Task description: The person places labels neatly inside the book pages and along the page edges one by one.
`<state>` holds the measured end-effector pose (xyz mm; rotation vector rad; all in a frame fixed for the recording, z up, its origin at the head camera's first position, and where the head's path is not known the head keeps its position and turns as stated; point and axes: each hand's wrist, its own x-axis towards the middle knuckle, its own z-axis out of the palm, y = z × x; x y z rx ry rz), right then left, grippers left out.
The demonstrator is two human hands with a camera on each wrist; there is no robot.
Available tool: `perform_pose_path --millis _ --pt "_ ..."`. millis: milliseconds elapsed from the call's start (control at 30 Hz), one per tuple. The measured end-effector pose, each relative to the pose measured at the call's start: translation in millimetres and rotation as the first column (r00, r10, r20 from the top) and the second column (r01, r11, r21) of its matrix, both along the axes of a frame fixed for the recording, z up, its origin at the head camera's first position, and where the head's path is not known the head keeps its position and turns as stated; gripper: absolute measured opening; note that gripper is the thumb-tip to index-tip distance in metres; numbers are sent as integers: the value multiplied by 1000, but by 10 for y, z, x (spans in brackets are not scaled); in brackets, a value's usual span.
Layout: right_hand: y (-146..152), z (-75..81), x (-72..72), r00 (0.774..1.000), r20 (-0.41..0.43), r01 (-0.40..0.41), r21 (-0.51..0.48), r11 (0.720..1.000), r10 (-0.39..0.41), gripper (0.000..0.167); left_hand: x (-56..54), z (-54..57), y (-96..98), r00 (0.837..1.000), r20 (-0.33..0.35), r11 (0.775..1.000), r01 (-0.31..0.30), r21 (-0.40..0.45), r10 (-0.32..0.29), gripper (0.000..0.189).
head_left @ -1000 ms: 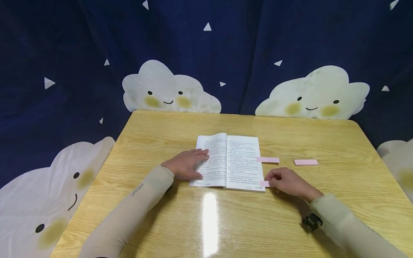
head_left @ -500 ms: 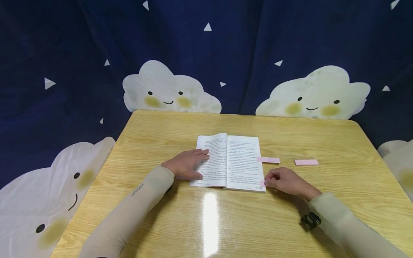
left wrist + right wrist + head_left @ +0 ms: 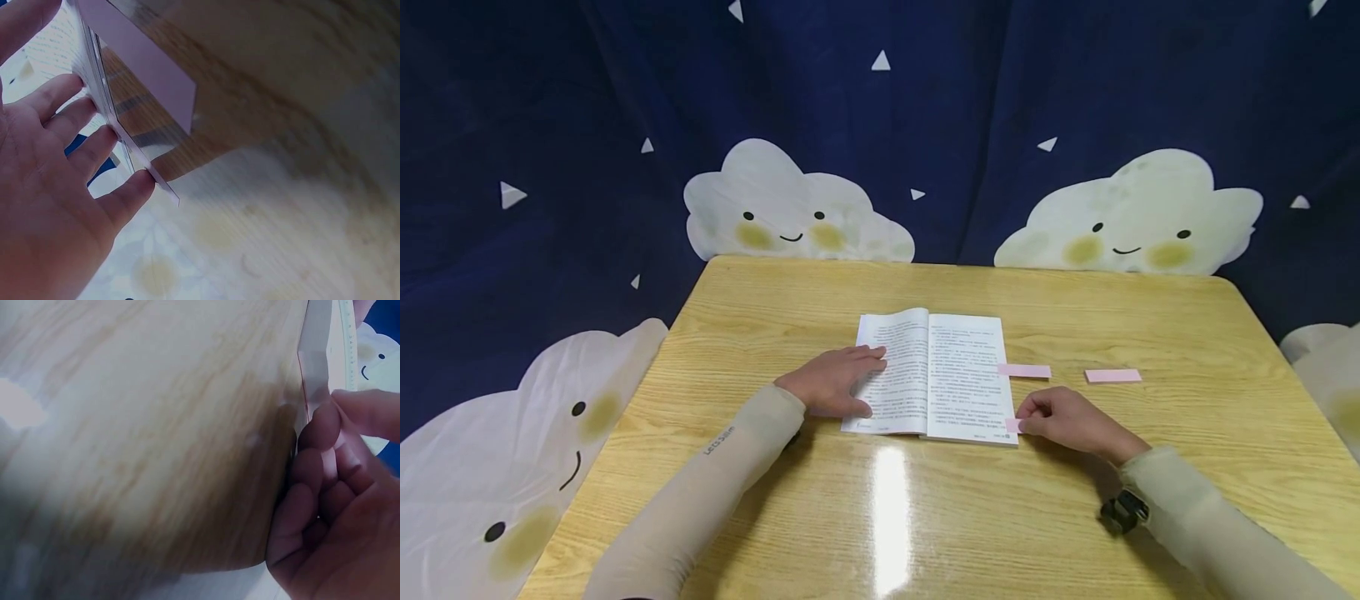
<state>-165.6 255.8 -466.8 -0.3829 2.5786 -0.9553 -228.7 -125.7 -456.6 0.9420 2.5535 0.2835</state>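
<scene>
An open book (image 3: 966,375) with printed pages lies on the wooden table. My left hand (image 3: 835,383) rests with spread fingers on the left page, by its outer edge. Pink paper strips (image 3: 153,69) stick out along the book edge near these fingers in the left wrist view. At the lower right corner of the right page, my right hand (image 3: 1067,421) pinches a pink sticky strip (image 3: 1012,426) between thumb and fingertips; most of that strip is hidden by them. The other right fingers are curled in, as the right wrist view shows.
Another pink strip (image 3: 1025,371) overlaps the right page's edge and juts out over the table (image 3: 790,517). Farther right lies a separate pink strip pad (image 3: 1112,376). Behind the table hangs a dark blue curtain (image 3: 850,100) with clouds.
The right thumb and fingertips have slid slightly left over the pink strip, then back a little, so less of it shows than a second ago. My left hand has stayed in place.
</scene>
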Motion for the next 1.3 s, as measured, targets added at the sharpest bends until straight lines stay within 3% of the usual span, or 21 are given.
perform_pose_path --millis 1300 --pt "-46 6 -49 999 23 33 25 999 -34 21 -10 -16 -6 1000 -10 1000 -2 1 2 77"
